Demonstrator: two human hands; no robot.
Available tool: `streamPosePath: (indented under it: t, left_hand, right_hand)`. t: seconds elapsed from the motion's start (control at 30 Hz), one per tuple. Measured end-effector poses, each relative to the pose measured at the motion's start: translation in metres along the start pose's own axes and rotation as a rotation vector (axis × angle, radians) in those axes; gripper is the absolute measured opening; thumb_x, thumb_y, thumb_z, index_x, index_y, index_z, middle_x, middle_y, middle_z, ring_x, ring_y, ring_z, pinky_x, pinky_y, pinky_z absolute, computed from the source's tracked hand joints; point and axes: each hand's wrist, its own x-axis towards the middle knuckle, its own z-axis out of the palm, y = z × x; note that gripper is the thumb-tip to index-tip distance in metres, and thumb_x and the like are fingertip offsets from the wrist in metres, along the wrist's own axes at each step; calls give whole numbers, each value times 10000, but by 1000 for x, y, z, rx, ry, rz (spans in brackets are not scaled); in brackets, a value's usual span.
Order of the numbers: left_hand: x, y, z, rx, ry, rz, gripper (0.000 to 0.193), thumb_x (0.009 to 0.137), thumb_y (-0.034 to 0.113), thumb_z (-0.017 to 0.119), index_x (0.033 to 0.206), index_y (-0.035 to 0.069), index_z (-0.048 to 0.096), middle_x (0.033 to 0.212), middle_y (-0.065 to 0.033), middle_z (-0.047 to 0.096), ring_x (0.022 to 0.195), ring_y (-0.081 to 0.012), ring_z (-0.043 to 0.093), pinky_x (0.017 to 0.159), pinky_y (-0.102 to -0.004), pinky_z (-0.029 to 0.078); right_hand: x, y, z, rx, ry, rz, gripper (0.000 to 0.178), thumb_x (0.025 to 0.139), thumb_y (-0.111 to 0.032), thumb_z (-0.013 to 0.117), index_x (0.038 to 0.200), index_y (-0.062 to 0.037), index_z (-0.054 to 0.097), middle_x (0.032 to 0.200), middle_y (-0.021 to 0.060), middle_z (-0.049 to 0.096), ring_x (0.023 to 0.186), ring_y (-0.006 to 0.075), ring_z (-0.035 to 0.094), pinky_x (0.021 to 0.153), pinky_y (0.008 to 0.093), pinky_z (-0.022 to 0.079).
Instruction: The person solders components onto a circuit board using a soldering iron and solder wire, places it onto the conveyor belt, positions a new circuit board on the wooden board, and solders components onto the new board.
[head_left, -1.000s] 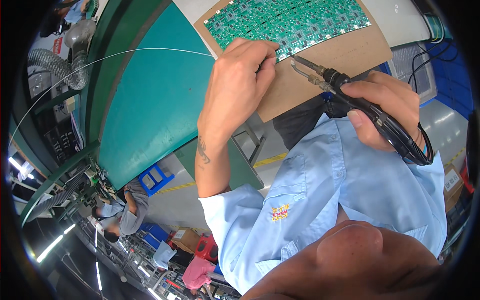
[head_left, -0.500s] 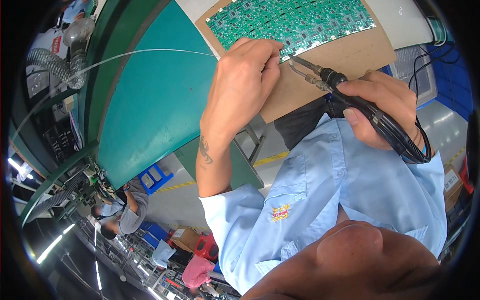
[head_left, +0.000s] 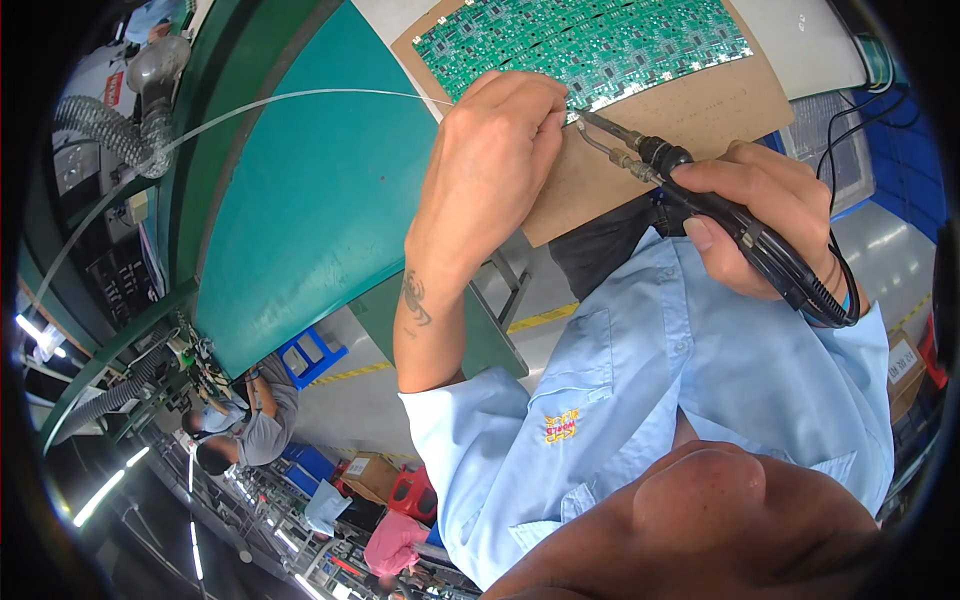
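Note:
The fingers of my left hand [head_left: 495, 150] are pinched together at the near edge of a green circuit board panel [head_left: 590, 45]. Into that hand from the left runs a thin pale solder wire [head_left: 300, 93]; its end is hidden by my fingers. My right hand [head_left: 775, 190] grips a black soldering iron [head_left: 735, 215] with a thin bent metal tube beside its tip. The iron's tip points at the panel's near edge, close to my left fingertips; whether it touches cannot be made out. Beneath the panel lies a brown board [head_left: 650, 140].
A green mat [head_left: 310, 200] covers the bench to the left. Black cables [head_left: 845, 130] hang at the right, near blue bins [head_left: 905, 150]. A clear flexible duct [head_left: 110, 125] stands at far left. Other people [head_left: 265, 420] work in the background, lower left.
My left hand has shifted slightly away from me, and the wire's arc has risen with it. The iron's tip has moved a little left along the panel's edge.

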Motion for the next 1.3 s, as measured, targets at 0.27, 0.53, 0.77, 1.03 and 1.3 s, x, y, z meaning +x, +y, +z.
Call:
streamPosePath:
  t: [0.27,0.53,0.77,1.03,1.3]
  left_hand:
    - [-1,0,0,5,-13,-7,157,858,-34,732,1009,-14,769,1074,-63,804,817,-196,684,719,-303,554]
    - [1,3,3,-56,15,-33,120,829,-44,679,944,-11,694,905,-88,714,842,-283,649,796,-364,541]
    - [-2,1,1,-55,-1,-38,125,831,-46,677,951,-14,691,902,-84,714,843,-275,648,798,-367,540]
    - [-7,5,4,-74,29,-60,111,880,-50,681,982,-6,691,939,-82,720,838,-249,641,781,-349,539]
    - [-37,0,8,-73,280,-137,74,938,-32,697,1003,2,687,963,-82,719,770,-185,612,701,-299,522]
  right_hand:
    - [-2,-2,-3,16,-14,-1,320,726,-69,819,1036,7,790,718,66,653,533,169,521,514,269,436]
    - [-4,-1,-4,18,-16,-2,323,731,-72,821,1042,11,788,720,73,655,535,174,530,515,270,441]
    - [-8,1,-12,44,10,-9,328,754,-78,814,1067,16,784,742,83,681,553,185,546,539,285,467]
    - [-1,45,-43,-76,385,165,310,913,-102,768,1205,-2,747,1033,100,779,798,191,679,747,278,545]
    - [29,142,-63,-55,710,400,338,1031,-145,671,1344,-16,679,1199,112,749,1049,210,695,933,308,541]
